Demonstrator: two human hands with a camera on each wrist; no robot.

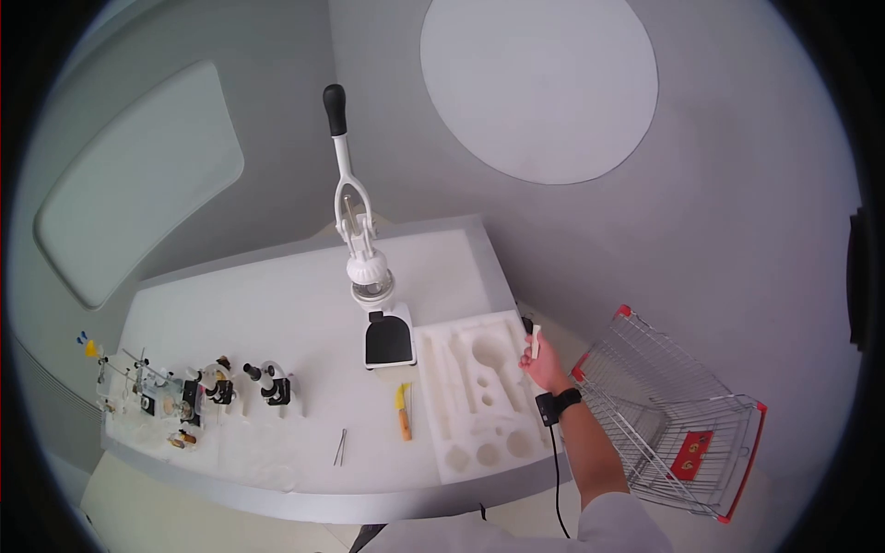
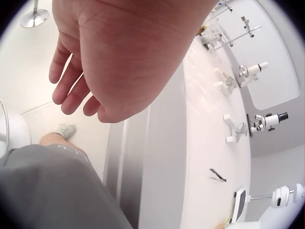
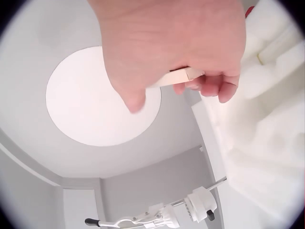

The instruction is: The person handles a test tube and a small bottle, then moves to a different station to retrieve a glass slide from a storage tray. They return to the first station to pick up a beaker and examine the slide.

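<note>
We see the right hand (image 1: 544,367) pinching a small white stick (image 1: 536,340) just past the foam tray's (image 1: 461,442) right edge, above the table rim; the left hand (image 2: 114,57) hangs relaxed, holding nothing, beside the table edge (image 2: 157,157).

Matt white foam tray (image 1: 479,396), wire-metal cart (image 1: 678,419)

Grey walls (image 1: 737,212) enclose the room, one bearing a large white circular panel (image 1: 539,83), another a pale rounded-rectangle panel (image 1: 138,180). A long white surface (image 1: 258,304) with a grey edge stands before them. Beside its end sits a wire shopping cart (image 1: 673,424) with red trim.
</note>
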